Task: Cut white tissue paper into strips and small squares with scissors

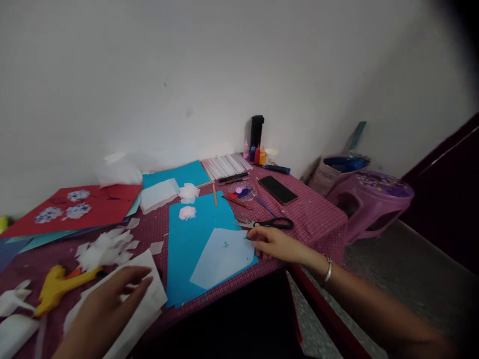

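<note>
My right hand (271, 243) has its fingers curled at the right edge of a white paper sheet (224, 257), which lies slanted on a blue sheet (179, 264) and bears small teal marks. Over a stack of white papers (151, 269) at the lower left is my left hand (112, 301), thumb and forefinger apart. A pink-white tissue puff (187, 213) sits near the top of the blue sheet. Black-handled scissors (265, 224) lie just beyond my right hand. Beside my left hand are a yellow glue gun (60, 289) and a pile of cut white pieces (105, 249).
A red sheet (108, 209) carries several blue-and-white puffs. Farther back lie a phone (277, 190), a paint palette (239, 193), brushes and pens. Small paint bottles (257, 154) stand by the wall. A pink stool (374, 204) is right of the table.
</note>
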Tool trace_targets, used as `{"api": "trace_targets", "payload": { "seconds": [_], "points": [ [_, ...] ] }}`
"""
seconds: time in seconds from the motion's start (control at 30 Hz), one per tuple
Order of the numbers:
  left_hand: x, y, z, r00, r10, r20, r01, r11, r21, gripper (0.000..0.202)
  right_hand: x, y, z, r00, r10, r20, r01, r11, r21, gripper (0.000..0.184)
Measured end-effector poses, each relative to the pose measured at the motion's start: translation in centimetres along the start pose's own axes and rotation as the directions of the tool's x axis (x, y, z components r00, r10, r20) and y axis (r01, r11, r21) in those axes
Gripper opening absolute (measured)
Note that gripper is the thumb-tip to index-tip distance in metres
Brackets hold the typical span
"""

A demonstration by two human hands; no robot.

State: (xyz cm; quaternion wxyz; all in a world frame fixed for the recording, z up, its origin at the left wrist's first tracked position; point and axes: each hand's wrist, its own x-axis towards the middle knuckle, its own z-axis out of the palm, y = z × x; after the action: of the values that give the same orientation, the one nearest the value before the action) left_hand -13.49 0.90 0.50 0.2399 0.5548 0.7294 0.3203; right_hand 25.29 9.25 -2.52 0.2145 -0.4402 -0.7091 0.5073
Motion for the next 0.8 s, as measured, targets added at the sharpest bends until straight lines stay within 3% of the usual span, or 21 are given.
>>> {"api": "trace_targets", "payload": {
  "seconds": [0.07, 0.17, 0.27, 0.37, 0.57, 0.7, 0.8],
  "points": [
    [1.5, 3.5, 3.2, 0.977, 0.151, 0.152, -0.155, 0.988, 0.019, 0.020, -0.1, 0.2, -0.4, 0.998, -0.039, -0.057, 0.034, 0.996, -0.085, 0.018],
    [5.0, 6.8, 7.8, 0.930, 0.242, 0.277, -0.246, 0.969, -0.021, 0.018, -0.3, 0.5, -0.5, 0.990, -0.088, -0.115, 0.068, 0.984, -0.165, 0.017],
    [8.5, 8.4, 11.3, 0.883, 0.269, 0.385, -0.280, 0.960, -0.029, 0.037, -0.6, 0.5, -0.1, 0.981, -0.132, -0.145, 0.097, 0.969, -0.228, 0.020],
    [10.8, 9.2, 13.4, 0.830, 0.252, 0.497, -0.280, 0.960, -0.018, 0.028, -0.7, 0.4, 0.1, 0.973, -0.178, -0.148, 0.127, 0.944, -0.305, 0.024],
    [11.6, 9.8, 14.3, 0.762, 0.192, 0.619, -0.256, 0.967, 0.015, 0.022, 0.0, -0.1, -0.1, 0.950, -0.268, -0.159, 0.188, 0.900, -0.392, 0.027],
    [10.6, 10.4, 13.1, 0.751, 0.291, 0.593, -0.351, 0.936, -0.015, 0.013, 1.5, -0.6, 0.0, 0.926, -0.335, -0.172, 0.252, 0.891, -0.378, 0.045],
    [10.2, 11.1, 11.7, 0.752, 0.357, 0.553, -0.410, 0.912, -0.032, 0.009, 2.9, -0.9, 0.2, 0.931, -0.351, -0.104, 0.293, 0.885, -0.362, 0.061]
  ]
}}
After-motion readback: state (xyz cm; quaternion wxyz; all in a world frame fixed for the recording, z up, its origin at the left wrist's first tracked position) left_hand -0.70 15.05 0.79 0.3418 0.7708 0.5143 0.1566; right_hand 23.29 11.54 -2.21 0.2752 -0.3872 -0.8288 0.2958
